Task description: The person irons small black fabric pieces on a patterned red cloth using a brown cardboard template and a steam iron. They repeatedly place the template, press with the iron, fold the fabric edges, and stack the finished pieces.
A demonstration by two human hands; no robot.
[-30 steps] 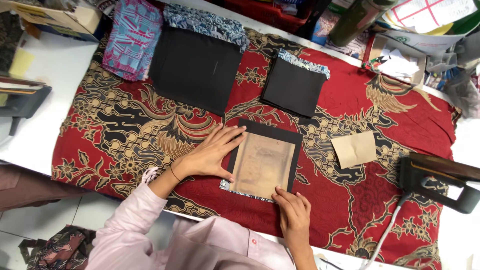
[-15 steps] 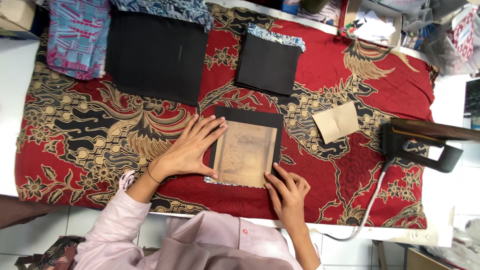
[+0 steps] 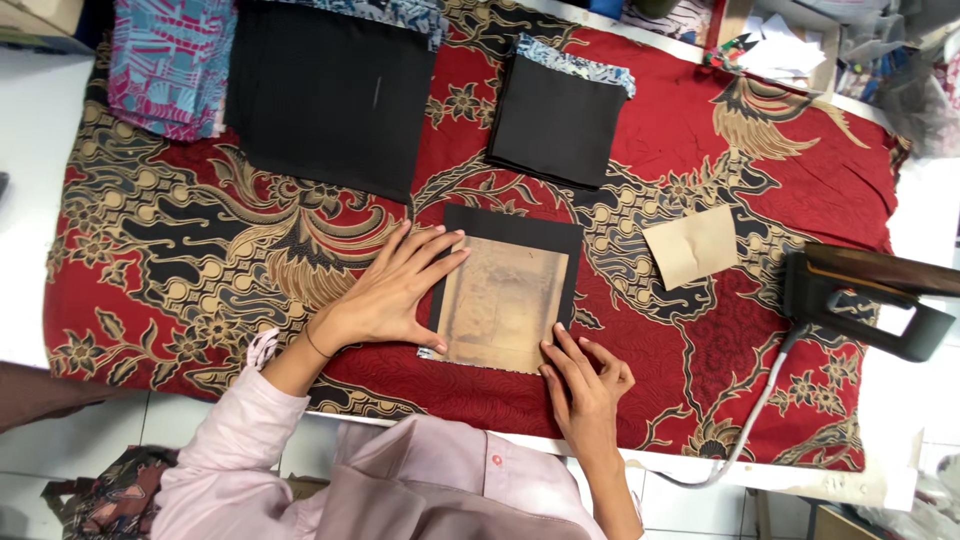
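Note:
A scorched tan card template (image 3: 504, 303) lies on a black fabric piece (image 3: 520, 228) in the middle of the red patterned cloth (image 3: 760, 170). My left hand (image 3: 395, 290) lies flat with fingers spread, pressing the left edge of the black piece and the template. My right hand (image 3: 585, 375) rests with its fingertips at the template's lower right corner. Neither hand grips anything.
A large stack of black fabric (image 3: 335, 95) and a smaller one (image 3: 555, 125) lie farther back. Folded blue-pink cloth (image 3: 165, 65) sits at the top left. A small tan card (image 3: 692, 245) lies to the right, near a dark iron (image 3: 865, 300) with its cord (image 3: 745, 430).
The camera has shifted and moved closer, so the cloth sits higher in view. Both hands stay on the template and black piece in nearly the same pose.

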